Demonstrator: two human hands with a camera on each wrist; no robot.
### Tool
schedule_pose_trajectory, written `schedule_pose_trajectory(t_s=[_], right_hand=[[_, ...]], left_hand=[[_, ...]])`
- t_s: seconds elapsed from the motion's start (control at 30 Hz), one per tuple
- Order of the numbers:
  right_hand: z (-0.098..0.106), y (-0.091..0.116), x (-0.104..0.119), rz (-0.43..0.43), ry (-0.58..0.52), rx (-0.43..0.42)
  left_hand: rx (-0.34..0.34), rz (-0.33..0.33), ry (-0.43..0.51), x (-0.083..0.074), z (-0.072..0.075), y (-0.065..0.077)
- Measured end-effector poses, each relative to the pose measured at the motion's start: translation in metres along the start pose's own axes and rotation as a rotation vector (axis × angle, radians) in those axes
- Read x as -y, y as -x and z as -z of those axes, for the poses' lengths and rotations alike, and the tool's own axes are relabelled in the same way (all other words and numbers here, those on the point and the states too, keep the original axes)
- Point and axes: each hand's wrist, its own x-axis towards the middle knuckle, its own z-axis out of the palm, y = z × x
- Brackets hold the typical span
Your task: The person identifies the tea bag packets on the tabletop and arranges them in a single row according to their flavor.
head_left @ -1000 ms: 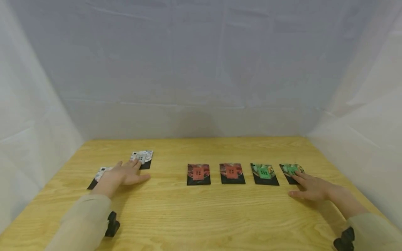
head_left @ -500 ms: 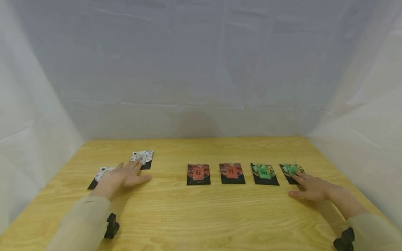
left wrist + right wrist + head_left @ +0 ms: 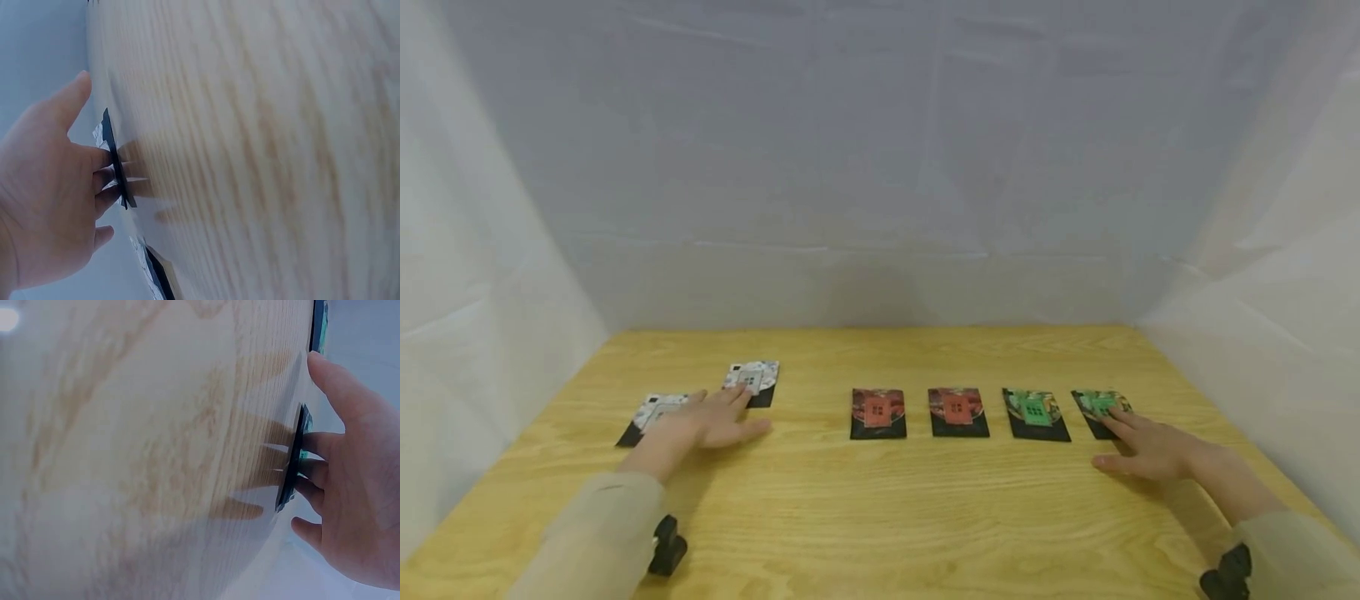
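Note:
My left hand [image 3: 715, 421] lies with fingers spread, its fingertips on the near part of a white-and-black flat packet [image 3: 763, 375]. In the left wrist view, the same hand [image 3: 47, 181] has its fingertips on that packet's upper face, behind the dark edge. Partly hidden by this hand and wrist is a second white-and-black packet [image 3: 651, 408]. Far to the right, my right hand [image 3: 1153, 450] rests extended fingertips on a green-and-black packet [image 3: 1093, 402]. The right wrist view shows this hand [image 3: 362, 494] with its thumb held apart from the packet's dark edge [image 3: 290, 465].
Between the hands lie two red-and-black packets [image 3: 878, 411] and another green-and-black packet [image 3: 1036, 412], roughly in a row with the right one. All are on a wooden table [image 3: 880, 517]. Pale sheeting [image 3: 880, 167] rises behind it and along both sides.
The head view has shifted slightly, so things on the left appear a little further right. Both hands stay on the same packets, and I see no clear movement of the packets across the table.

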Motion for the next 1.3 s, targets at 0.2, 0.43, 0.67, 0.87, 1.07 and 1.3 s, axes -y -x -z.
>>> schedule_pose_trajectory(t_s=[0.2,0.43,0.67,0.87,1.07,1.3], right_hand=[[0.000,0.001,0.001,0.003,0.007,-0.009],[0.000,0.000,0.002,0.005,0.019,-0.004],[0.001,0.000,0.002,0.015,0.022,-0.010],[0.001,0.000,0.001,0.024,0.042,-0.019],[0.002,0.000,0.001,0.022,0.041,-0.017],[0.000,0.000,0.001,0.022,0.045,-0.023]], left_hand=[[-0.001,-0.013,-0.016,-0.010,-0.001,0.004],[0.002,-0.042,-0.032,-0.020,-0.003,0.008],[0.016,-0.054,-0.039,-0.026,-0.003,0.010],[0.032,-0.065,-0.037,-0.031,-0.003,0.013],[0.050,-0.081,-0.047,-0.037,-0.005,0.017],[0.049,-0.118,-0.085,-0.048,-0.011,0.018]])
